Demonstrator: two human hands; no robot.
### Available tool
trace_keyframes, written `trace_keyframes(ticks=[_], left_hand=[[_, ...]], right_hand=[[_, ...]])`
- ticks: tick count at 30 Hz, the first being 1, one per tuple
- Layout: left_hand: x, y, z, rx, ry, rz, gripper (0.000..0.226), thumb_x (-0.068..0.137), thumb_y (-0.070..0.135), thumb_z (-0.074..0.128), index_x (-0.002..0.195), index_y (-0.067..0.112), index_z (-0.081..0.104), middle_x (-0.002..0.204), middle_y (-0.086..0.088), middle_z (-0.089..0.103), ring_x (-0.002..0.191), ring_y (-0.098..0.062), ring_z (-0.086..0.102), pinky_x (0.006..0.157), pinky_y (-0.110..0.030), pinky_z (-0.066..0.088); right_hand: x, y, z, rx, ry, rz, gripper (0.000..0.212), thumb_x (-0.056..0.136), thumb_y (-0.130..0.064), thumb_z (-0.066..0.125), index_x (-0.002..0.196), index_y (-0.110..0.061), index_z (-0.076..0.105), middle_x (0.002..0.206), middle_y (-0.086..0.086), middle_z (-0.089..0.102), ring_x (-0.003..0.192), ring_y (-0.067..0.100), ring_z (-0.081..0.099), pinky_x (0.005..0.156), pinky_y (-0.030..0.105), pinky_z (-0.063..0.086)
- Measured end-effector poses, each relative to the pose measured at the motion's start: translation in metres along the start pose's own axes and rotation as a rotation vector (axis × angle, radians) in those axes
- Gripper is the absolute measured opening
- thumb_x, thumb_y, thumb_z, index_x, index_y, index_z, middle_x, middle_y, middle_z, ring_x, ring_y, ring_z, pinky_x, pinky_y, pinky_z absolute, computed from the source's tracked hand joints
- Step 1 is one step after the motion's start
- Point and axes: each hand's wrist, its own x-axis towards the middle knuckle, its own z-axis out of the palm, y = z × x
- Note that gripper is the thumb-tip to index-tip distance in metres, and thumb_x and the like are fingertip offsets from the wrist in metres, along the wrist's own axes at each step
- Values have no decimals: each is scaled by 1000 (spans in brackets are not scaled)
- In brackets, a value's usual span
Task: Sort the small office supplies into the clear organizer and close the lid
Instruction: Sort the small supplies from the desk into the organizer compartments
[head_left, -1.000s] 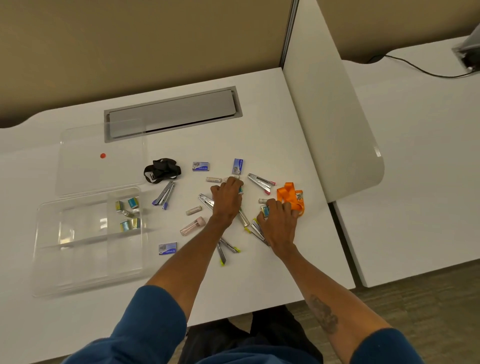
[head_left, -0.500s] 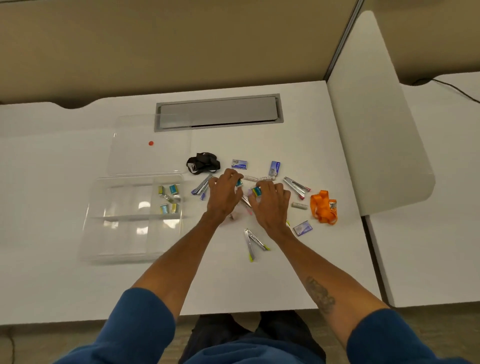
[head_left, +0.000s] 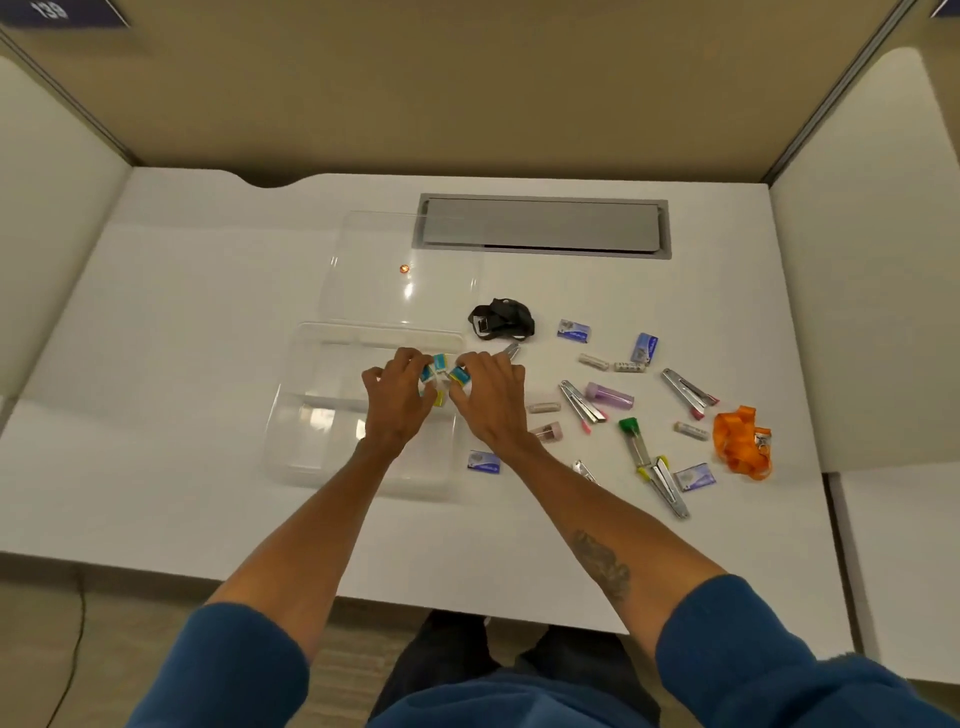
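White bench (head_left: 208, 364), tan partitions behind. Over the clear organizer (head_left: 332, 447), left hand (head_left: 397, 402) and right hand (head_left: 491, 402) each pinch small blue-labelled boxes (head_left: 441, 371); staplers (head_left: 688, 392) scattered rightward.

A white bench (head_left: 208, 493) fills most of the view, its far edge cut by a shallow curved notch (head_left: 270, 182). A grey metal cable hatch (head_left: 540, 226) is set flush into the top near the back. Tan fabric partition walls (head_left: 467, 93) rise behind it, joined at the corners by dark metal posts (head_left: 841, 88). White rounded divider panels stand at the left (head_left: 47, 218) and right (head_left: 872, 260). Past the right divider lies another white desk surface (head_left: 904, 561). Below the near edge, greyish-brown carpet (head_left: 104, 639) shows, crossed by a thin dark cable (head_left: 78, 649). Light is even and soft.
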Motion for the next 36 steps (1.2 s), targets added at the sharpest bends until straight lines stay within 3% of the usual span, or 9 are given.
trace_keyframes(ticks=[12,19,27,30,36], left_hand=[[-2,-19,-1,36,-32,-11,34,98,29,55,130,18,56,136,-2,53,121,-22,54,103,-42,30],[-7,22,13,37,-2,128,28,98,23,53,125,20,59,130,1,59,121,-20,54,102,-40,32],[-9,86,42,-3,-141,278,28,99,20,53,126,18,61,130,0,61,122,-17,56,104,-33,38],[-8,100,54,-22,-205,278,29,99,21,53,127,18,61,132,0,61,125,-17,55,107,-32,39],[-2,115,71,-29,-289,226,31,99,19,55,129,17,62,133,-2,61,121,-18,58,106,-34,43]], right_hand=[[6,-15,8,105,52,81,31,97,-34,55,120,-15,61,115,5,68,108,22,57,92,37,45],[-23,38,-15,58,95,228,26,99,-24,46,118,-16,61,116,3,66,107,20,57,91,34,43],[-64,115,-52,-22,171,356,23,98,-16,50,116,-13,64,113,5,68,106,24,58,88,38,43],[-64,134,-65,-80,161,387,22,98,-18,50,114,-14,64,112,6,67,102,25,57,84,38,44],[-41,156,-81,-117,139,378,28,99,-20,49,122,-14,64,124,6,62,114,27,53,91,39,41]])
